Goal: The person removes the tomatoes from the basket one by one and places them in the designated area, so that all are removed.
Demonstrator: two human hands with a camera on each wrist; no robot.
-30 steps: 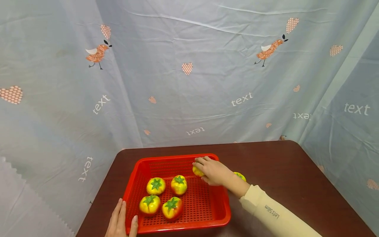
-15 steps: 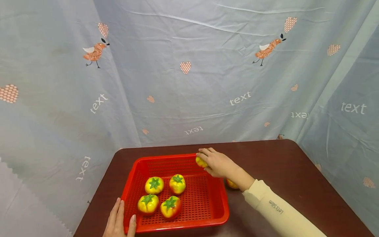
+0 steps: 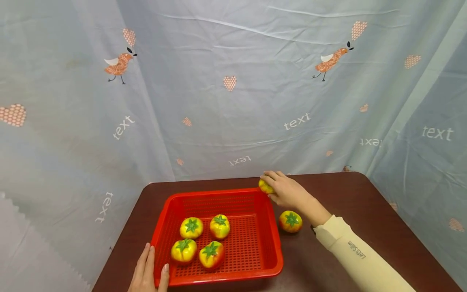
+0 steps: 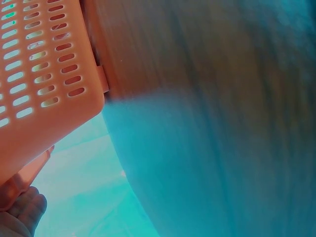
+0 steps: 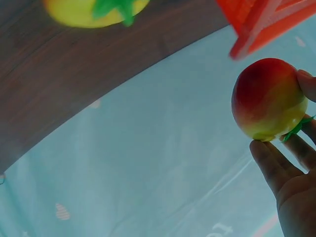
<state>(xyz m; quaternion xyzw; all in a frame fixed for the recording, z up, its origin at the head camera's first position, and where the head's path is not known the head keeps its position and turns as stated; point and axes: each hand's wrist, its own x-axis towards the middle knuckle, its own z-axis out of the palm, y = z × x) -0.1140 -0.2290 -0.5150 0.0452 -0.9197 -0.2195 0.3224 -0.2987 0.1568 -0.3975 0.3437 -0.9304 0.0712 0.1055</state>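
Observation:
My right hand (image 3: 290, 192) pinches a yellow-red tomato (image 3: 266, 186) over the back right corner of a red plastic basket (image 3: 219, 278). In the right wrist view, fingers and thumb hold this tomato (image 5: 269, 98), its green leaves turned towards the palm. My left hand (image 3: 147, 271) holds the basket's front left corner, fingers along the outside of the wall and thumb over the rim. Several similar tomatoes (image 3: 191, 228) lie in the left half of the basket, leaves up. Another tomato (image 3: 290, 221) sits on the table beside the basket's right wall.
The dark brown table (image 3: 346, 219) extends right of the basket to a rounded back corner. A pale blue printed cloth (image 3: 233, 101) hangs behind and around it. In the left wrist view, the slotted basket wall (image 4: 44, 69) fills the upper left.
My right hand has lifted the tomato from inside the basket, moving right and back to its rim. The tomato on the table is now uncovered by the arm. My left hand has stayed put.

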